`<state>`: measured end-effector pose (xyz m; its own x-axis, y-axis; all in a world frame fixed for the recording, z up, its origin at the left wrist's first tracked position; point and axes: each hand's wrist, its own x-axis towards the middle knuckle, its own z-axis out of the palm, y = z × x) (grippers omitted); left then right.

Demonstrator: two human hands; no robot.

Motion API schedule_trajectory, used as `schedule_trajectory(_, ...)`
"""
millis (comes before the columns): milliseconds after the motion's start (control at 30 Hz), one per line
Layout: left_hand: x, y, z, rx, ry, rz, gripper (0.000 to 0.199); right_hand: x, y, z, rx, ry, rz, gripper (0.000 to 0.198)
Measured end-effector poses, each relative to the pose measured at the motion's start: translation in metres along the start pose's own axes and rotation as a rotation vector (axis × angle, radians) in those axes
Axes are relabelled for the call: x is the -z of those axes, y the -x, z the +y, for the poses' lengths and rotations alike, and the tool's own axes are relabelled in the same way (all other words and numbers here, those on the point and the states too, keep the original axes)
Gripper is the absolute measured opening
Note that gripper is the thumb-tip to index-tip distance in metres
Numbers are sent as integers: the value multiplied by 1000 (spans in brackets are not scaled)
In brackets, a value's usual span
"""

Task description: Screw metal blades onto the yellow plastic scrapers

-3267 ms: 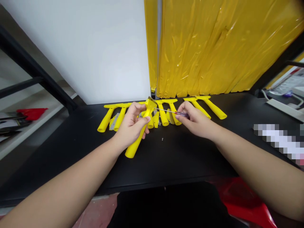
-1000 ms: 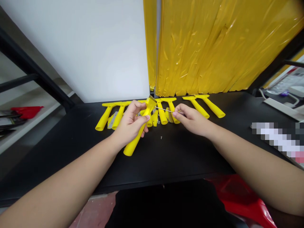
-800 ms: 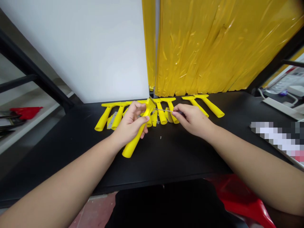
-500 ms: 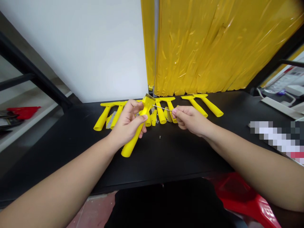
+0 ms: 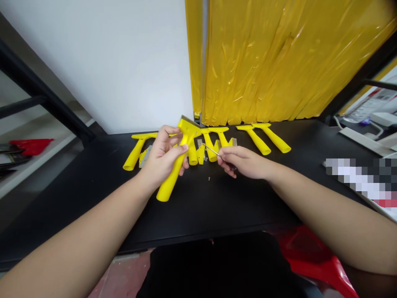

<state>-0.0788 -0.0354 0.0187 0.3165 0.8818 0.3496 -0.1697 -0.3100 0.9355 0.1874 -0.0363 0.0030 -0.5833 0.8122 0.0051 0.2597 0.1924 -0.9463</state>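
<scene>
In the head view, my left hand (image 5: 169, 155) is closed round the handle of a yellow scraper (image 5: 170, 182). The scraper is tilted, its wide head up, with a dark metal blade edge along the top. Between its fingers my right hand (image 5: 237, 159) grips a thin screwdriver (image 5: 212, 150), whose shaft points left and up. The tip is apart from the scraper head, a little below and right of it. More yellow scrapers (image 5: 257, 141) lie in a row behind my hands. Below the hands a small screw (image 5: 209, 179) rests on the black table (image 5: 235, 203).
Loose yellow pieces (image 5: 201, 154), metal blades and tiny hardware lie among the scrapers. A white panel (image 5: 124, 66) and yellow plastic sheeting (image 5: 266, 62) stand behind the table. A black frame bar (image 5: 62, 93) rises at left. A red stool (image 5: 325, 265) is at lower right.
The screwdriver tip has come away from the scraper head and dropped slightly, with my right hand lower. My left hand has turned the scraper, so its head faces me more broadly.
</scene>
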Motion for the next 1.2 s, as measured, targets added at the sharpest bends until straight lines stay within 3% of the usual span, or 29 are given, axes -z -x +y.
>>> schedule_trajectory(133, 8, -5, 1, 74, 51, 89, 42, -9, 2, 1, 214, 398, -38, 5)
schedule_trajectory(200, 10, -5, 1, 119, 55, 96, 42, -14, 1, 0, 283, 532, -75, 9)
schedule_trajectory(467, 9, -6, 4, 217, 60, 77, 43, -27, -5, 0, 269, 753, -146, 12)
schedule_trajectory(633, 12, -8, -3, 266, 84, 45, 44, -19, 2, -7, 357, 636, -147, 10)
schedule_trajectory(800, 0, -3, 2, 465, 47, -74, 48, -13, 6, -10, 447, 336, 212, 5)
schedule_trajectory(933, -9, 3, 5, 621, 33, -253, 39, -11, 4, -3, 430, 173, 337, 9)
schedule_trajectory(1033, -12, 5, 6, 655, 48, -327, 36, -12, 4, -2, 419, 161, 353, 8)
schedule_trajectory(1200, -12, 7, 9, 689, 17, -385, 34, -13, 4, -9, 490, 323, 359, 3)
